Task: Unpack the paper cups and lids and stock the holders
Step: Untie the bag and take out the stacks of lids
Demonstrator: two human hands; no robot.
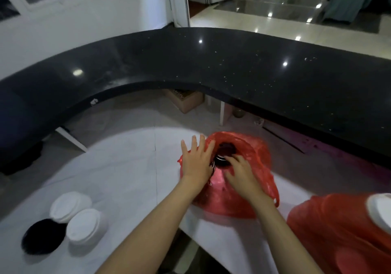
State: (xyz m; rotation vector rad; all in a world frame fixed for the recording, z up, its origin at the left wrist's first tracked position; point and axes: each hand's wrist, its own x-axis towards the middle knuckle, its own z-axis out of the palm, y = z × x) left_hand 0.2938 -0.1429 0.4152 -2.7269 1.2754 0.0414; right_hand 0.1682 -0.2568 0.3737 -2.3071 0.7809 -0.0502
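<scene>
- Now, mid-frame, the left hand [197,159] lies flat, fingers straight, pressing the rim of the red bag [237,193].
- Inside its mouth, the right hand [241,173] curls on dark lids [224,159]; the grip itself is blurred.
- Unpacking looks underway; next, I'd guess, lift that stack out.
- Lower left, white lids [84,226] and a black one [43,236] sit on the counter [127,168].
- Lower right, a second bag [338,237].

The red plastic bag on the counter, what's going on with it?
A person is unpacking the red plastic bag on the white counter. The left hand spreads flat against the bag's rim while the right hand reaches into the opening for the black lids. Two white lid stacks and a black lid stack are already out. A second red bag waits nearby.
</scene>
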